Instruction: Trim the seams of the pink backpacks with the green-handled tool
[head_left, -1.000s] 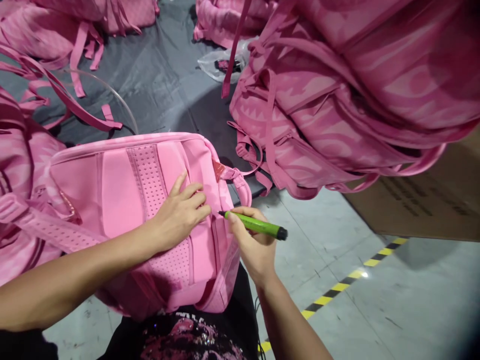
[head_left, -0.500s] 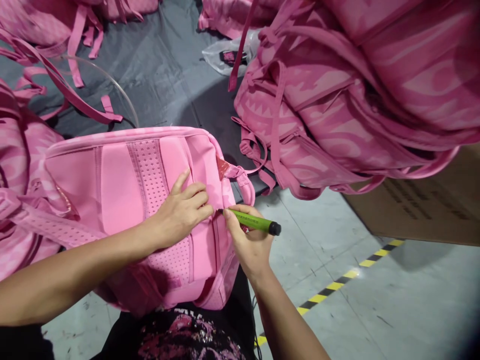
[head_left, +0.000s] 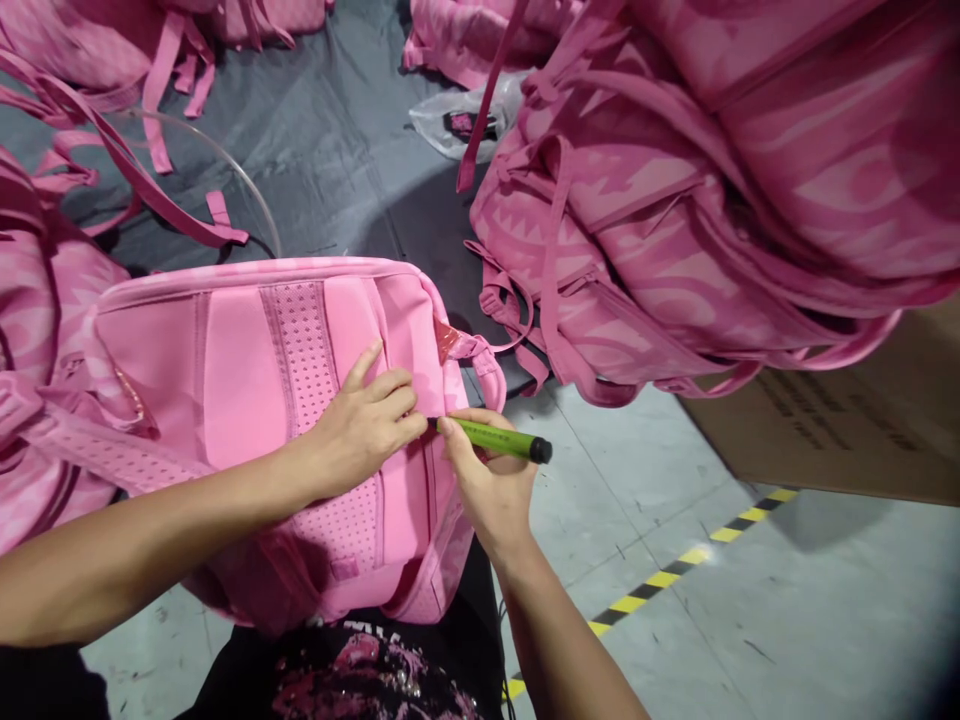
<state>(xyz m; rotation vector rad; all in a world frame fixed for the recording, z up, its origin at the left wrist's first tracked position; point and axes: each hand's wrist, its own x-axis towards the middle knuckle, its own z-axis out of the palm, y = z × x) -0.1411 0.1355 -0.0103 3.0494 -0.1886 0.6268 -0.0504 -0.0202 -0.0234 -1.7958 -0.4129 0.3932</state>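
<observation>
In front of me lies a pink backpack (head_left: 238,370), its padded back panel with dotted mesh strips facing up. My left hand (head_left: 375,415) rests on that panel with its fingers spread, pressing near the edge seam. Between the thumb and fingers of my right hand (head_left: 495,490) is a green marker (head_left: 499,438) with a black end. Its tip meets the bag's side, close to my left fingertips; the exact contact point is too small to make out.
More pink backpacks (head_left: 622,230) are piled at the right, others at the left (head_left: 30,330). A clear plastic bag (head_left: 435,122) with a dark item lies on the grey-covered table (head_left: 330,130). A cardboard box (head_left: 840,430) and yellow-black floor tape (head_left: 664,580) are at lower right.
My right hand and the marker have moved slightly left, nearer my left fingers. The left hand stays nearly still on the backpack, and the whole view has shifted a little.
</observation>
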